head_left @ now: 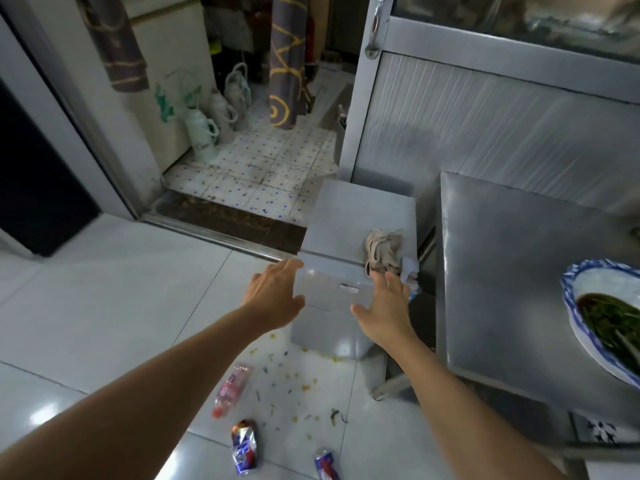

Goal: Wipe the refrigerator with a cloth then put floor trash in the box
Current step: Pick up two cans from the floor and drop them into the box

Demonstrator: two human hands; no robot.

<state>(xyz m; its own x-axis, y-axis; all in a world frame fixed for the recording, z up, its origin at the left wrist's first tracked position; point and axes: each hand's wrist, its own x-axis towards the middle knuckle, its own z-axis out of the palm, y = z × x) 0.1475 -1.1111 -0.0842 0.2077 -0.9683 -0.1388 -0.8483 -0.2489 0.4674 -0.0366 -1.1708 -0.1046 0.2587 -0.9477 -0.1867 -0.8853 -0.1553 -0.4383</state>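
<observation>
Refrigerator: small grey box-shaped metal refrigerator (349, 216) standing on the white tiled floor (104, 289), beside a steel table (519, 271).
Cloth: crumpled beige cloth (382, 249) lying on the refrigerator's top, near its front right edge.
Left hand (277, 296): fingers straight and apart, holding nothing, at the refrigerator's front left corner.
Right hand (389, 306): fingers extended, empty, fingertips just below the cloth.
Floor trash: clear plastic bottle with pink label (230, 389), two crushed cans (245, 446), scattered scraps.
</observation>
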